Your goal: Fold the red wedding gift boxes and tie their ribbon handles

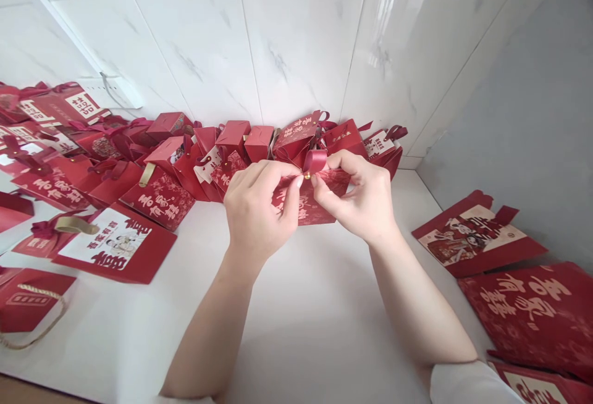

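In the middle of the head view, a red gift box (319,209) with pale gold characters sits on the white tabletop. My left hand (262,209) pinches its top edge from the left, thumb and forefinger close to a small gold bead (307,176). From the other side my right hand (364,197) is closed on the same top edge, its thumb tip beside the bead. A dark pink ribbon loop (317,160) stands up between the two hands. My fingers hide part of the box's front and upper edge.
Several finished-looking red boxes (234,138) line the tiled wall (296,39) and crowd the left side, among them a larger box (113,243) with a white panel. To the right lie a flat red box (467,237) and a red patterned piece (532,311).
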`<move>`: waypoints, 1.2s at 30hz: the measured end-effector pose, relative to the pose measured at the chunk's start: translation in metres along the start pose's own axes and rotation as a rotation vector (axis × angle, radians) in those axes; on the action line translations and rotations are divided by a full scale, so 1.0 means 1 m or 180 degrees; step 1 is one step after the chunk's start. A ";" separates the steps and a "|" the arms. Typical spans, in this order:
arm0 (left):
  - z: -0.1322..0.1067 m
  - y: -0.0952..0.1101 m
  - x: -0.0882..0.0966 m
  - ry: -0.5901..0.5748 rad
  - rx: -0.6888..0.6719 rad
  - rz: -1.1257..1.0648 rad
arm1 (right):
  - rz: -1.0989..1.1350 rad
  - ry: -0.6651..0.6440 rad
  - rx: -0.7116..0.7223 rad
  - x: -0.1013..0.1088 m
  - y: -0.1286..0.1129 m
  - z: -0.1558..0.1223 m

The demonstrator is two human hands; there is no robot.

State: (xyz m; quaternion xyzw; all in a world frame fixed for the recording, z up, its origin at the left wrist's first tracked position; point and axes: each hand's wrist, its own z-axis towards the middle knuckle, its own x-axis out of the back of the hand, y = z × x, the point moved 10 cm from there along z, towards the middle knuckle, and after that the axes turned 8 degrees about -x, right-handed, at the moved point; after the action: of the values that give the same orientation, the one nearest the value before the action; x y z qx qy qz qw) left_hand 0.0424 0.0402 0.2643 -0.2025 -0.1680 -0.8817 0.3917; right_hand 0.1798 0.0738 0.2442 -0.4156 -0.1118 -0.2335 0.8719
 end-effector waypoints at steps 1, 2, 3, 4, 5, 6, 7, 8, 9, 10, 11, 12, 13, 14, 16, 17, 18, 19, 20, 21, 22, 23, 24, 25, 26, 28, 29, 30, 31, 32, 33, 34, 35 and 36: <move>0.000 0.000 0.001 0.0030 -0.0023 -0.0061 | 0.0042 0.0006 0.0017 0.001 0.000 0.000; 0.001 0.000 0.002 0.0035 -0.0032 -0.0148 | 0.0111 -0.0009 0.0044 0.002 -0.001 0.000; 0.001 0.000 0.002 0.0005 -0.0026 -0.0273 | 0.0203 -0.0054 0.0077 0.002 -0.002 0.001; 0.002 -0.001 0.002 -0.0059 -0.0006 -0.0441 | 0.0312 -0.0125 0.0119 0.003 -0.004 0.001; 0.003 -0.003 0.003 -0.0138 0.0030 -0.0639 | 0.0436 -0.0201 0.0170 0.004 -0.006 0.000; 0.004 -0.004 0.004 -0.0208 0.0070 -0.0847 | 0.0559 -0.0274 0.0219 0.005 -0.009 0.000; 0.005 -0.004 0.005 -0.0246 0.0107 -0.1040 | 0.0673 -0.0338 0.0261 0.006 -0.012 -0.001; 0.006 -0.005 0.009 -0.0247 0.0142 -0.1194 | 0.0768 -0.0399 0.0296 0.008 -0.015 -0.002; 0.006 -0.006 0.012 -0.0234 0.0188 -0.1296 | 0.0843 -0.0450 0.0325 0.009 -0.018 -0.004; 0.007 -0.006 0.015 -0.0220 0.0248 -0.1348 | 0.0897 -0.0486 0.0349 0.009 -0.021 -0.005; 0.008 -0.007 0.017 -0.0207 0.0314 -0.1361 | 0.0924 -0.0506 0.0368 0.010 -0.023 -0.006; 0.008 -0.008 0.019 -0.0211 0.0380 -0.1353 | 0.0924 -0.0512 0.0386 0.010 -0.024 -0.007; 0.008 -0.008 0.019 -0.0233 0.0445 -0.1332 | 0.0902 -0.0503 0.0406 0.011 -0.026 -0.008; 0.007 -0.008 0.018 -0.0252 0.0490 -0.1307 | 0.0865 -0.0484 0.0430 0.011 -0.027 -0.009; 0.007 -0.007 0.019 -0.0216 0.0493 -0.1245 | 0.0773 -0.0444 0.0491 0.012 -0.028 -0.009; 0.007 -0.006 0.019 -0.0168 0.0468 -0.1207 | 0.0735 -0.0436 0.0526 0.013 -0.028 -0.009; 0.006 -0.006 0.019 -0.0105 0.0440 -0.1163 | 0.0703 -0.0434 0.0555 0.013 -0.028 -0.009; 0.006 -0.005 0.020 -0.0030 0.0406 -0.1117 | 0.0676 -0.0434 0.0575 0.013 -0.028 -0.009; 0.005 -0.005 0.021 0.0034 0.0368 -0.1077 | 0.0654 -0.0439 0.0586 0.014 -0.028 -0.009; 0.005 -0.004 0.021 0.0075 0.0324 -0.1048 | 0.0637 -0.0442 0.0593 0.014 -0.029 -0.008; 0.005 -0.003 0.020 0.0083 0.0278 -0.1031 | 0.0627 -0.0446 0.0600 0.014 -0.029 -0.008; 0.005 -0.002 0.020 0.0066 0.0230 -0.1023 | 0.0618 -0.0447 0.0606 0.015 -0.029 -0.008; 0.005 -0.001 0.018 0.0033 0.0181 -0.1025 | 0.0608 -0.0448 0.0615 0.015 -0.030 -0.008; 0.006 0.001 0.017 -0.0007 0.0135 -0.1031 | 0.0595 -0.0444 0.0623 0.015 -0.031 -0.008; 0.006 0.002 0.017 -0.0040 0.0096 -0.1032 | 0.0579 -0.0430 0.0627 0.015 -0.031 -0.008; 0.006 0.003 0.017 -0.0036 0.0027 -0.0985 | 0.0534 -0.0375 0.0592 0.014 -0.032 -0.010; 0.006 0.004 0.018 0.0013 -0.0007 -0.0929 | 0.0516 -0.0329 0.0556 0.014 -0.032 -0.010; 0.005 0.005 0.020 0.0086 -0.0032 -0.0847 | 0.0505 -0.0275 0.0511 0.014 -0.031 -0.011; 0.005 0.006 0.022 0.0170 -0.0052 -0.0745 | 0.0501 -0.0217 0.0461 0.014 -0.031 -0.011; 0.004 0.006 0.024 0.0256 -0.0070 -0.0636 | 0.0503 -0.0167 0.0415 0.014 -0.030 -0.012; 0.003 0.007 0.025 0.0327 -0.0089 -0.0532 | 0.0511 -0.0135 0.0375 0.014 -0.029 -0.012; 0.002 0.008 0.026 0.0378 -0.0116 -0.0444 | 0.0522 -0.0125 0.0341 0.013 -0.028 -0.012; 0.002 0.010 0.027 0.0405 -0.0150 -0.0377 | 0.0533 -0.0141 0.0309 0.013 -0.027 -0.012; 0.002 0.011 0.027 0.0417 -0.0184 -0.0334 | 0.0543 -0.0186 0.0279 0.011 -0.026 -0.011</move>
State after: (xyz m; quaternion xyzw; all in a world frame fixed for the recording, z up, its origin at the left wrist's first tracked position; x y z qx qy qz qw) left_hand 0.0346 0.0172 0.2804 -0.1466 -0.1269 -0.9168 0.3491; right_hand 0.1769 0.0477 0.2588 -0.3917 -0.1115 -0.1410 0.9024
